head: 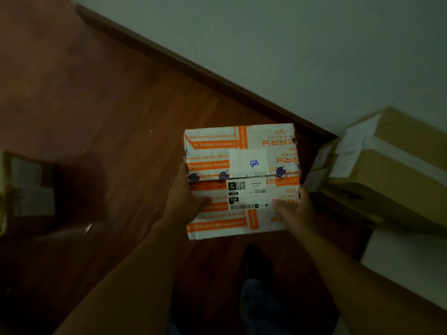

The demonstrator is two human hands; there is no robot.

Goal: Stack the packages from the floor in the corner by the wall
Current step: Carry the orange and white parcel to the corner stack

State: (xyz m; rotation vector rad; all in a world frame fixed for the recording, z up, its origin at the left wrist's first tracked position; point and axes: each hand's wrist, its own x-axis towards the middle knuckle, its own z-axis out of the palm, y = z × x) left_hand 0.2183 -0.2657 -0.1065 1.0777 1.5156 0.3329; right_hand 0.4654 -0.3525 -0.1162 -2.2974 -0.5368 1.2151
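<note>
Both hands clamp one parcel between them: the left hand (pixel 186 199) presses its palm against the left side with the fingers wrapped over the top face, and the right hand (pixel 294 209) grips the right edge with its fingers lying on the top near the shipping label. That white-and-orange taped package (pixel 242 180) sits level in the middle of the view, held above the reddish-brown wooden floor (pixel 116 122), with the orange print reading upside down from the wearer's side. A white shipping label (pixel 246 194) with black barcodes runs across its middle, and a blue handwritten mark shows on a blank white patch above it.

To the right, close against the pale wall (pixel 290 44), a brown cardboard box (pixel 391 180) lies with white paper labels on its near end; a smaller carton seems to rest on top of it, though the dim light makes the seam hard to read. The held package is just beside this pile, its right edge near the pile's left end but not touching it. A dark baseboard (pixel 193 66) runs diagonally where floor meets wall. At the left edge a blurred dark box (pixel 29 187) rests on the floor, well apart from the package. Below the package, a dark shoe (pixel 256 262) stands on the floor.
</note>
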